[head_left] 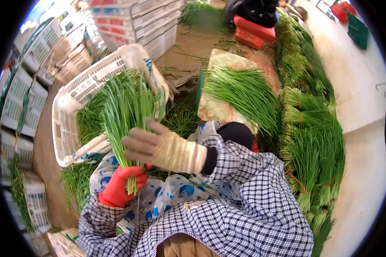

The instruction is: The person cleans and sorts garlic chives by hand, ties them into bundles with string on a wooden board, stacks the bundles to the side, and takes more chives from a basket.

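My left hand (118, 186), in a red glove, is closed round the stem ends of a bunch of garlic chives (122, 109). The bunch stands upright, its long green leaves reaching up in front of a white plastic basket (61, 124). Across the lower leaves lies my right hand (163, 147), in a pale knitted glove with its fingers stretched out and apart. Whether its fingers touch the leaves I cannot tell. Loose greens fill part of the basket. A patterned plastic apron (156, 199) covers my lap.
Ahead to the right, a pale board (208, 109) carries loose chives (242, 92). Tied chive bundles (306, 150) are piled along the right wall. Stacked white crates (137, 21) stand behind the basket, with more crates (23, 103) at left. Red blocks (253, 32) sit at the back.
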A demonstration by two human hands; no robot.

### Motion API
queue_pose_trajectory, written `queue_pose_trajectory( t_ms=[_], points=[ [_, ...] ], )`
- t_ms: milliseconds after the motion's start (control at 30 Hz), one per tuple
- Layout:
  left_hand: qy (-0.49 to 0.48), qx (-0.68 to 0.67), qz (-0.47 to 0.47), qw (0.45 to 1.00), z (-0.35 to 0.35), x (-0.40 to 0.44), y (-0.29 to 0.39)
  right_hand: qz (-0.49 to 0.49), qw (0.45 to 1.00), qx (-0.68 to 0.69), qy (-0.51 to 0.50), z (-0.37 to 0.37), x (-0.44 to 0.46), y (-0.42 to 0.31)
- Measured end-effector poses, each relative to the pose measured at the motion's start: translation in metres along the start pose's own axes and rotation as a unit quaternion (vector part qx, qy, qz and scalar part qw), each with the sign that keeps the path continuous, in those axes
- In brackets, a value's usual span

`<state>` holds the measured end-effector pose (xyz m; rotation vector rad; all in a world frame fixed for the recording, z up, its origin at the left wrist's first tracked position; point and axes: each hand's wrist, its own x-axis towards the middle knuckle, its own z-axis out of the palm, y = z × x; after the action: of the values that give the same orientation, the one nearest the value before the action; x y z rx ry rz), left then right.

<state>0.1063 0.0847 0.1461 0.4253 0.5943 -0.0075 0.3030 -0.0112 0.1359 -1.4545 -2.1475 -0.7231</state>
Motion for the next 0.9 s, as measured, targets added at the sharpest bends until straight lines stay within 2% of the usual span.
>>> queue_pose_trajectory(
  t_ms=[33, 67, 100, 133, 167, 200, 233, 300, 333, 400, 433, 500, 533, 567, 600, 667, 733, 767, 800, 833, 867, 900],
  points=[
    [0.043, 0.137, -0.002, 0.99, 0.009, -0.003, 0.006, -0.022, 0.999, 0.038, 0.012, -0.002, 0.008, 0.0],
    [0.041, 0.147, -0.006, 0.988, 0.012, -0.006, 0.014, -0.044, 0.996, 0.077, 0.023, -0.01, 0.019, 0.0],
    [-0.046, 0.459, 0.056, 0.885, 0.014, -0.009, 0.022, -0.08, 0.994, 0.072, 0.033, -0.01, 0.025, 0.002],
    [-0.13, 0.716, 0.111, 0.677, 0.019, -0.012, 0.026, -0.099, 0.99, 0.082, 0.055, -0.002, 0.028, 0.004],
    [-0.097, 0.622, 0.063, 0.775, 0.033, -0.013, 0.028, -0.095, 0.987, 0.1, 0.08, 0.001, 0.03, 0.008],
    [-0.101, 0.628, 0.06, 0.77, 0.05, -0.013, 0.034, -0.093, 0.983, 0.117, 0.104, -0.001, 0.032, 0.014],
    [-0.063, 0.611, 0.018, 0.789, 0.068, -0.011, 0.04, -0.089, 0.984, 0.11, 0.106, -0.004, 0.03, 0.019],
    [-0.008, 0.6, -0.002, 0.8, 0.106, -0.001, 0.053, -0.07, 0.997, 0.012, 0.044, -0.023, 0.036, 0.031],
    [-0.012, 0.595, -0.032, 0.803, 0.125, 0.007, 0.062, -0.064, 0.997, 0.01, 0.043, -0.034, 0.035, 0.041],
    [-0.031, 0.594, -0.032, 0.803, 0.166, 0.021, 0.071, -0.028, 0.993, -0.032, 0.109, -0.063, 0.027, 0.066],
    [-0.087, 0.592, -0.031, 0.801, 0.183, 0.031, 0.079, -0.029, 0.993, -0.028, 0.109, -0.082, 0.026, 0.077],
    [-0.2, 0.582, 0.009, 0.788, 0.208, 0.053, 0.088, 0.053, 0.991, -0.117, -0.032, -0.134, 0.02, 0.102],
    [-0.256, 0.574, 0.045, 0.776, 0.218, 0.063, 0.091, 0.092, 0.977, -0.162, -0.102, -0.158, 0.012, 0.113],
    [-0.316, 0.565, 0.08, 0.758, 0.226, 0.081, 0.099, 0.089, 0.977, -0.162, -0.103, -0.182, 0.0, 0.123],
    [-0.374, 0.552, 0.116, 0.736, 0.234, 0.101, 0.106, 0.123, 0.969, -0.207, -0.062, -0.207, -0.015, 0.135],
    [-0.259, 0.627, 0.225, 0.7, 0.258, 0.12, 0.105, 0.185, 0.937, -0.297, -0.005, -0.246, -0.05, 0.152],
    [-0.17, 0.744, 0.301, 0.572, 0.257, 0.177, 0.122, 0.235, 0.892, -0.387, 0.008, -0.271, -0.083, 0.159],
    [-0.154, 0.742, 0.338, 0.559, 0.247, 0.212, 0.127, 0.236, 0.892, -0.386, 0.005, -0.276, -0.099, 0.164],
    [-0.138, 0.738, 0.375, 0.544, 0.237, 0.245, 0.129, 0.3, 0.88, -0.365, -0.053, -0.274, -0.118, 0.171],
    [-0.089, 0.776, 0.355, 0.514, 0.236, 0.269, 0.128, 0.362, 0.86, -0.342, -0.11, -0.266, -0.133, 0.176],
    [-0.04, 0.81, 0.332, 0.483, 0.237, 0.293, 0.125, 0.376, 0.864, -0.313, -0.118, -0.249, -0.147, 0.181],
    [-0.033, 0.82, 0.327, 0.469, 0.233, 0.323, 0.121, 0.403, 0.847, -0.287, -0.192, -0.228, -0.158, 0.185]
  ],
)
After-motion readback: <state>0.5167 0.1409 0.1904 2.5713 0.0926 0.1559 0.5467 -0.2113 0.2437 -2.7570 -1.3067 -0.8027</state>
